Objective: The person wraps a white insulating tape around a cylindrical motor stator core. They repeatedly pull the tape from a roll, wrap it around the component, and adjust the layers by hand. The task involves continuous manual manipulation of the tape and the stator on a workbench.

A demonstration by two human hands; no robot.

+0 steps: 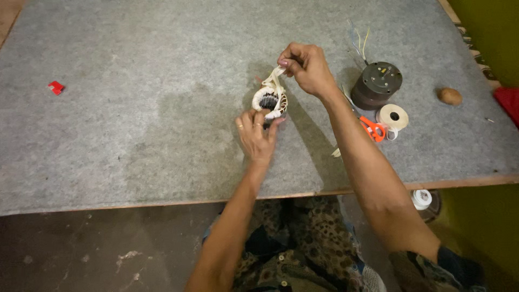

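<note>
**A:** Head view: on a grey felt-covered surface [135, 119], a person's left hand [255, 135] steadies a small round wound coil with white tape wrapping and a dark core [269, 100], fingers curled closed against its near edge. The right hand [308, 67] pinches the free end of a cream tape strip [277, 74] shut between thumb and fingertips, drawn up from the coil's top.

**B:** And the coil itself sits where?

**A:** Near the middle of the surface, tilted up on edge between both hands. Well to the right stand a dark cylindrical motor housing with thin coloured wires [377, 85], a cream roll of tape [393, 117] and orange-handled scissors [372, 128], the roll and scissors touching. A brown rounded lump [449, 96] lies further right, a small red scrap [55, 87] far left.

**B:** Where might this slip?

**A:** As I judge it, the strip is thin and taut; a hard pull could tear it or drag the coil out of the left hand's hold, which covers only one edge. Slack would let the wrapping loosen. The right forearm also passes close over the scissors and could knock them.
</note>
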